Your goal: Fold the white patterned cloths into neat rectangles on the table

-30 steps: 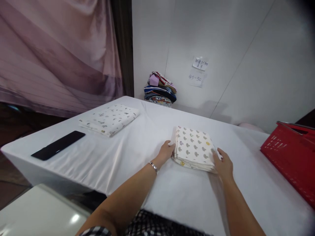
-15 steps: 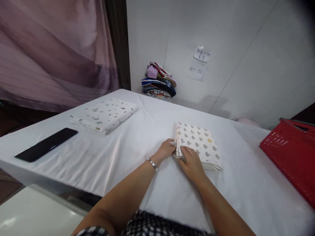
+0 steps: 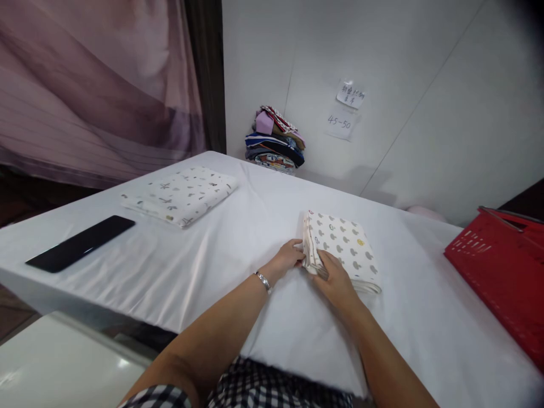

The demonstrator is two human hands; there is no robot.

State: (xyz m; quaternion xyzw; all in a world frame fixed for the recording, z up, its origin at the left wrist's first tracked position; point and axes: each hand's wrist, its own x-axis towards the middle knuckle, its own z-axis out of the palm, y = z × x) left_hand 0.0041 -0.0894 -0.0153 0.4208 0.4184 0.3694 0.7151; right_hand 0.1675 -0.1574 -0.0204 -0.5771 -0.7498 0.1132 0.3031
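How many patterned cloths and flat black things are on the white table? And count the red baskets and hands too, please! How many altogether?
Patterned cloths: 2 (mushroom-like print, scattered print)
Flat black things: 1
Red baskets: 1, cut off by the picture's edge
Hands: 2 (left hand, right hand)
Total: 6

Head-worn view, looking forward and down across a table draped in white cloth (image 3: 238, 243).
From above its near side, the camera faces a pale grey panelled wall (image 3: 408, 51) beyond; the left hand (image 3: 288, 259) and right hand (image 3: 338, 279) sit near, below centre; a pink fabric curtain (image 3: 97, 85) and red perforated basket (image 3: 501, 277) run off the left and right borders.
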